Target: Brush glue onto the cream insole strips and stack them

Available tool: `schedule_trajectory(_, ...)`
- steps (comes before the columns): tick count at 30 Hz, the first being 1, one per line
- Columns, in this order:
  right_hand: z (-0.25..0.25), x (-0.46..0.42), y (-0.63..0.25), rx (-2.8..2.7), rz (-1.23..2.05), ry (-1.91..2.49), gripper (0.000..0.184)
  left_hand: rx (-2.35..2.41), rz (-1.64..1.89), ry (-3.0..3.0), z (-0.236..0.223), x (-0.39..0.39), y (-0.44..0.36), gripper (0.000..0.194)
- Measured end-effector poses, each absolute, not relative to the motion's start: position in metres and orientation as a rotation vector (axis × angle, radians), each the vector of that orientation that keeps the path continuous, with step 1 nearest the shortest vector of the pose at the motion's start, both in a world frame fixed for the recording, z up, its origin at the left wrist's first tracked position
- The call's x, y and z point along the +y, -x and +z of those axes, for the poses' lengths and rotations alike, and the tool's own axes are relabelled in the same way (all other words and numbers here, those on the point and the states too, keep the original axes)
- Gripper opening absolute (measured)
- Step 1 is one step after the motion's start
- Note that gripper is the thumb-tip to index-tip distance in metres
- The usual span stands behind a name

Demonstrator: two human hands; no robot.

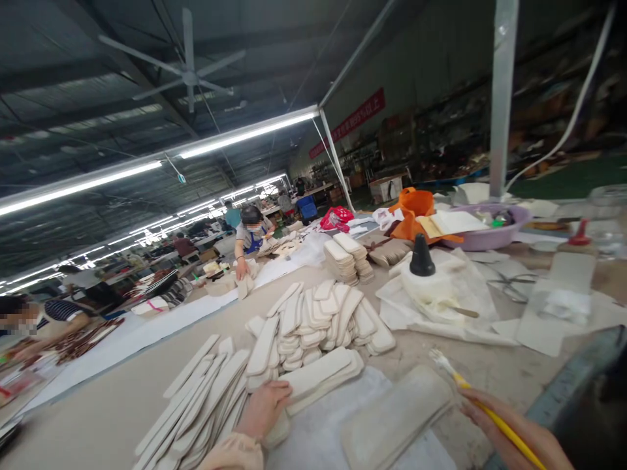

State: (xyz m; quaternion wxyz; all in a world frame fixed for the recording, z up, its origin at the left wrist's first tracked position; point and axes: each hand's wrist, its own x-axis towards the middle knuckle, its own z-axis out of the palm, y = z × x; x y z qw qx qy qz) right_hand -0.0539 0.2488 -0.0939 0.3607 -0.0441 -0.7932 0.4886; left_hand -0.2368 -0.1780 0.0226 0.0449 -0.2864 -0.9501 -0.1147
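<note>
The yellow brush [504,427] is gripped in the closed fingers of the right hand [529,429]. The left hand [267,406], fingers loosely bent, is rested against pale strips [318,375] just ahead; whether any are pinched cannot be told. Between the hands, a wide pale panel [399,414] is seen. Bare table [112,405] is left open leftward of the left hand, bounded by white paper [127,349]. Far beyond the hands, "95%以上" can be read on a red banner [349,124].

Head-worn view, facing forward and down, close over the worktable [105,418] (ceiling [274,39] included)
</note>
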Motion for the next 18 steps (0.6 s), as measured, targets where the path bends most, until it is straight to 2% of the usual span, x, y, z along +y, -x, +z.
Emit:
schedule_trajectory(5,-0.089,0.246,0.055,-1.986,1.357,0.153,0.033,-2.806,-0.337,0.809,0.040,-0.180,0.236,0.032)
schedule_trajectory(7,-0.080,0.240,0.054,-1.923,1.471,0.161,0.031,-2.723,-0.435,0.767,0.049,-0.171,0.220,0.034)
schedule_trajectory(12,-0.041,0.214,0.045,-1.713,1.970,0.108,0.021,-2.789,-1.027,0.833,0.052,-0.109,0.141,0.029)
schedule_trajectory(15,-0.031,0.199,0.040,-1.702,2.234,0.003,0.027,-2.954,-1.342,0.792,0.031,-0.066,0.097,0.031)
schedule_trajectory(18,-0.036,0.191,0.037,-1.802,2.258,0.074,0.034,-3.016,-1.571,0.712,0.007,-0.041,0.071,0.029)
